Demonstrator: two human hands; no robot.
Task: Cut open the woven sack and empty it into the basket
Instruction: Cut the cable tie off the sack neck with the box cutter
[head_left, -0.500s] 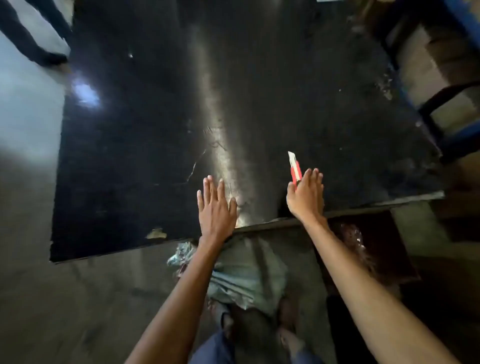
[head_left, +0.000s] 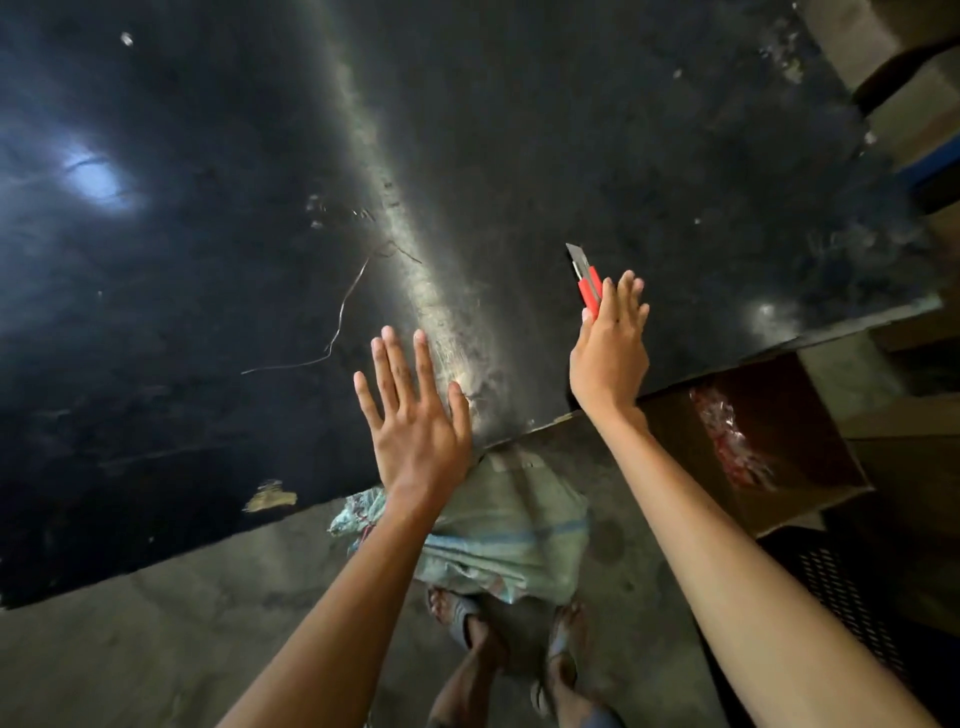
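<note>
Sack (head_left: 509, 530) noted on floor (head_left: 156, 649) at tabletop (head_left: 260, 260) edge. Left hand (head_left: 415, 431) fingers spread, empty. Knife (head_left: 589, 286) pinched loosely by right hand (head_left: 610, 353), blade out — a drop onto the feet (head_left: 563, 654) is judged possible.

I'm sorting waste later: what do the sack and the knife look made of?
The sack is probably woven plastic: matte pale green with a blue stripe, frayed at one end. The knife has a smooth red handle, likely plastic, and its dull grey blade looks like metal.
</note>
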